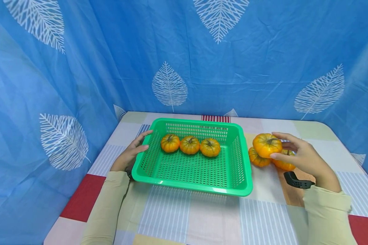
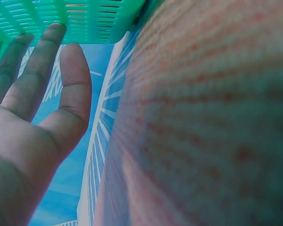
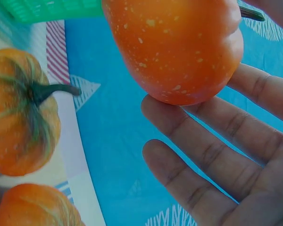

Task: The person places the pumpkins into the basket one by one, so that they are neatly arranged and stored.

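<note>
In the head view a green basket [image 1: 245, 163] holds a row of three small orange pumpkins [image 1: 189, 145] toward its back. My left hand [image 1: 130, 153] touches the basket's left rim, fingers nearly straight; in the left wrist view its fingertips [image 2: 54, 35] meet the green mesh. My right hand [image 1: 306, 158] holds a pumpkin [image 1: 267, 145] between thumb and fingers, right of the basket and above two other pumpkins [image 1: 259, 158]. The right wrist view shows the held pumpkin [image 3: 179, 52] against the fingertips, with the other two at the left.
A brown board [image 1: 291, 190] lies partly under the right hand and the pumpkins there. The table has a patchwork cloth [image 1: 214, 217]. Blue curtains [image 1: 202, 81] with white leaves hang behind and at both sides.
</note>
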`<move>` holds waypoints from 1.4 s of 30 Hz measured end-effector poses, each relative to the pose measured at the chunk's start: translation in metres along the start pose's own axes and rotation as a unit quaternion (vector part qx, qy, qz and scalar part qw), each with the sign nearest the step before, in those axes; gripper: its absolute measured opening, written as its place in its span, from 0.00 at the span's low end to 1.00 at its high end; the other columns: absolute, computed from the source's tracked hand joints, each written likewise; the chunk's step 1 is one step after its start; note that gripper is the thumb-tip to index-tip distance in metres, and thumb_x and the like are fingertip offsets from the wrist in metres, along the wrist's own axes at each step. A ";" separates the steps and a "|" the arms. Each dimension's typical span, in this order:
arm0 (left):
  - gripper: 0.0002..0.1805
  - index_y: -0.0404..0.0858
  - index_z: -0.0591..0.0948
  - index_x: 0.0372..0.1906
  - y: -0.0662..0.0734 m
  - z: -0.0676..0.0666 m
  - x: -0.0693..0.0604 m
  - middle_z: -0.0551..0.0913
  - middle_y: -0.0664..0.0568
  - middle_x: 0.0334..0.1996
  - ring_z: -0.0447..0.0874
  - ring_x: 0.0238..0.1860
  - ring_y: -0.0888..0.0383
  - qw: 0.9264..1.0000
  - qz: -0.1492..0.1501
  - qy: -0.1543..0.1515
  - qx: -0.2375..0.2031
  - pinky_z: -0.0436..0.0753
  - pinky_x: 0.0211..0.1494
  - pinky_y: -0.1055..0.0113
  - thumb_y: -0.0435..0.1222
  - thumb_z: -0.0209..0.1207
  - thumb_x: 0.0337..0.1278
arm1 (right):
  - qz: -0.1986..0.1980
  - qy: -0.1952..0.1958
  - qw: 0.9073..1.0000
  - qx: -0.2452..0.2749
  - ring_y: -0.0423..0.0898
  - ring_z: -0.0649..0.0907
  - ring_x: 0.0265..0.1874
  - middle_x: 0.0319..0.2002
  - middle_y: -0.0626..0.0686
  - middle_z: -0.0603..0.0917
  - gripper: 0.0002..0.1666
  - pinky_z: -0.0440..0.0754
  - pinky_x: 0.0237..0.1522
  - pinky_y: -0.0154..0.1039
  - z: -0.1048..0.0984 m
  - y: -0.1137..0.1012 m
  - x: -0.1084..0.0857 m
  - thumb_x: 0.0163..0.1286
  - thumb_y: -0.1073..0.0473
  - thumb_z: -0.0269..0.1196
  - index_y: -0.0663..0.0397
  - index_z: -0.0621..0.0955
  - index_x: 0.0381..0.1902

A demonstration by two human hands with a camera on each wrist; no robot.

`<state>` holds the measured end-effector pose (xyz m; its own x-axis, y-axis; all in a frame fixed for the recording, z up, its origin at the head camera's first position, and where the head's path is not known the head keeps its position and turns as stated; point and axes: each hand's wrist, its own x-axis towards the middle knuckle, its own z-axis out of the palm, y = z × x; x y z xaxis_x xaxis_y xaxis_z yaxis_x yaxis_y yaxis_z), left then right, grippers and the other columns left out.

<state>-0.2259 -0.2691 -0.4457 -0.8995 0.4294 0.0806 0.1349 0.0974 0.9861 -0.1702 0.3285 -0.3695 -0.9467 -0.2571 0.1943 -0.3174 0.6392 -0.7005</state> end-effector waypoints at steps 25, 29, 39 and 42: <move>0.41 0.39 0.54 0.88 0.000 0.002 -0.003 0.35 0.42 0.89 0.26 0.87 0.37 1.000 -0.021 0.018 0.013 0.45 0.82 0.28 0.43 0.56 0.80 | -0.091 -0.035 0.995 0.012 0.26 0.79 0.52 0.64 0.28 0.76 0.39 0.76 0.53 0.19 0.025 -0.033 0.012 0.67 0.67 0.77 0.59 0.78 0.75; 0.41 0.41 0.55 0.88 -0.001 0.002 -0.005 0.36 0.44 0.89 0.26 0.88 0.38 0.999 -0.025 0.023 0.016 0.43 0.82 0.29 0.44 0.56 0.80 | -0.109 -0.043 0.993 -0.005 0.28 0.80 0.51 0.65 0.47 0.83 0.40 0.79 0.52 0.24 0.027 -0.041 0.016 0.65 0.66 0.78 0.58 0.79 0.74; 0.43 0.38 0.52 0.88 -0.001 0.000 -0.001 0.36 0.40 0.89 0.33 0.87 0.35 1.000 -0.016 0.005 0.004 0.53 0.81 0.31 0.45 0.57 0.80 | -0.125 -0.114 0.984 -0.049 0.55 0.87 0.53 0.65 0.62 0.84 0.41 0.88 0.54 0.55 0.029 -0.066 0.036 0.64 0.60 0.81 0.58 0.79 0.73; 0.42 0.40 0.51 0.89 0.001 0.000 0.000 0.39 0.39 0.89 0.51 0.83 0.36 1.000 -0.016 -0.002 -0.009 0.66 0.78 0.43 0.45 0.56 0.81 | -0.125 -0.137 0.982 -0.047 0.59 0.87 0.55 0.64 0.63 0.84 0.40 0.87 0.54 0.61 0.029 -0.072 0.044 0.65 0.60 0.81 0.59 0.79 0.72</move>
<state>-0.2255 -0.2694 -0.4451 -0.9018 0.4295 0.0482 0.0981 0.0948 0.9907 -0.1869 0.2502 -0.3303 -0.7922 -0.5914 0.1507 -0.5533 0.5918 -0.5861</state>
